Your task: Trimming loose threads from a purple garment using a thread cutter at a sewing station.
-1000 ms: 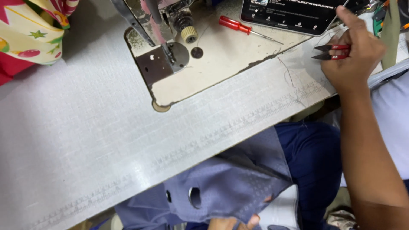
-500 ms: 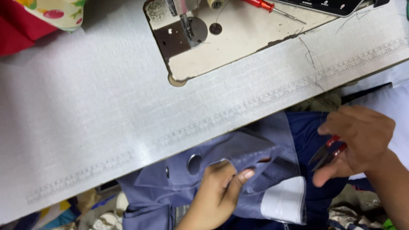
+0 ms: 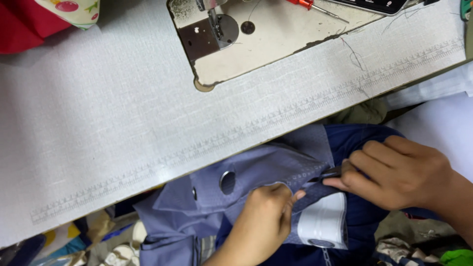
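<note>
Right hand (image 3: 401, 172) moved left since earlier frame, gripping snips (image 3: 327, 174) at blue garment (image 3: 276, 170); left hand (image 3: 266, 216) pinching garment edge, near table (image 3: 98, 128).

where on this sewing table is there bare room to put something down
The broad left and middle of the white table, between the red cloth and the machine bed, is bare. It is crowded below the edge, where both hands grip the blue garment.

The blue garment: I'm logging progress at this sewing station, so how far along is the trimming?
Done: the blue garment is off the sewing table, below its front edge. In hand: the left hand pinches the fabric while the right hand brings thread snips to it. Left: whether any cut is made cannot be told.
</note>
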